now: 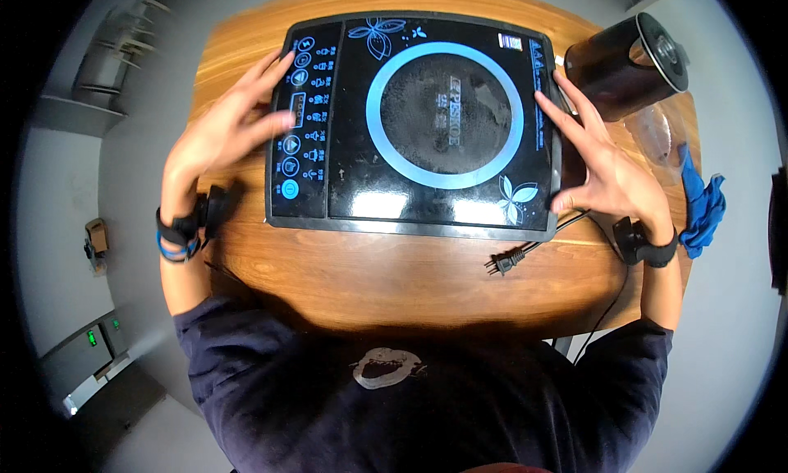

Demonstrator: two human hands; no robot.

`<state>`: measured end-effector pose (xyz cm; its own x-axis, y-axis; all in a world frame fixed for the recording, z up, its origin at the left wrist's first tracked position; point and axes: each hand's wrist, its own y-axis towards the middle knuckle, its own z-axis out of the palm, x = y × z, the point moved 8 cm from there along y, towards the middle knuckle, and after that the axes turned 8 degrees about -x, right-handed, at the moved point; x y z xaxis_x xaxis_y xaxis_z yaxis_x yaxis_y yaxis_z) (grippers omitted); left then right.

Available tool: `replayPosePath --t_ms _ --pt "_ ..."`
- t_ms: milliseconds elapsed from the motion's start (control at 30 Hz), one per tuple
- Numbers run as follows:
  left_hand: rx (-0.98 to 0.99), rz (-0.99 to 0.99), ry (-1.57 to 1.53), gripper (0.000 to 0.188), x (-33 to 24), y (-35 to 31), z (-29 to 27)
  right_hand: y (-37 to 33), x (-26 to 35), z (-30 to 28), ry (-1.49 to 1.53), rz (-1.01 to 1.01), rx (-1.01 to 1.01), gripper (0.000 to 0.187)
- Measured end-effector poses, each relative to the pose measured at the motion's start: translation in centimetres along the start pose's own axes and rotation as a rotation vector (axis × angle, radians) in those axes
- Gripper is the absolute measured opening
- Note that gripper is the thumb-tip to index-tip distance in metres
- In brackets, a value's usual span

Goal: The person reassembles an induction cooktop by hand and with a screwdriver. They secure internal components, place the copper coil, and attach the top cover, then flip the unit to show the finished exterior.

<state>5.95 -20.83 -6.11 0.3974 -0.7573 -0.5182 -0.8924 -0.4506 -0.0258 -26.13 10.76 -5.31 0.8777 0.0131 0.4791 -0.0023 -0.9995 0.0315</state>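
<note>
A black induction cooker [353,144] with a blue ring and blue flower prints lies across the wooden table, its button panel toward my left. My left hand [234,120] grips its left edge, with the thumb over the panel and the fingertips at the upper left rim. On the opposite side, my right hand [603,157] has its fingers spread along the right edge and its thumb by the near right corner. The undersides of the cooker are hidden. A black two-pin plug [507,262] on its cord rests on the table just in front of the cooker.
The wooden table [394,280] has a dark cylindrical pot with a glass lid [628,66] at the far right. Beside it are a clear plastic piece [657,136] and a crumpled blue cloth [702,202] at the table's right edge. A thin black cable [609,305] hangs near my right forearm.
</note>
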Motion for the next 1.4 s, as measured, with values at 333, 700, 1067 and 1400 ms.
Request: replayPosePath --t_ms 333,700,1067,1400 --pt "0.102 -0.069 -0.014 0.136 -3.8 -4.3 1.8 -1.6 2.0 2.1 -0.051 0.045 0.002 0.154" --pt "0.01 -0.027 0.12 0.122 -5.2 -5.0 0.8 -2.0 0.8 1.8 -0.029 -0.045 0.002 0.142" --pt "0.04 0.073 0.224 0.1 -7.0 -6.8 5.1 -1.7 6.2 4.3 -0.173 -0.179 0.056 0.115" --pt "0.118 0.116 0.118 0.121 -6.5 -6.2 4.1 2.0 -2.0 0.8 -0.186 -0.047 -0.095 0.129"
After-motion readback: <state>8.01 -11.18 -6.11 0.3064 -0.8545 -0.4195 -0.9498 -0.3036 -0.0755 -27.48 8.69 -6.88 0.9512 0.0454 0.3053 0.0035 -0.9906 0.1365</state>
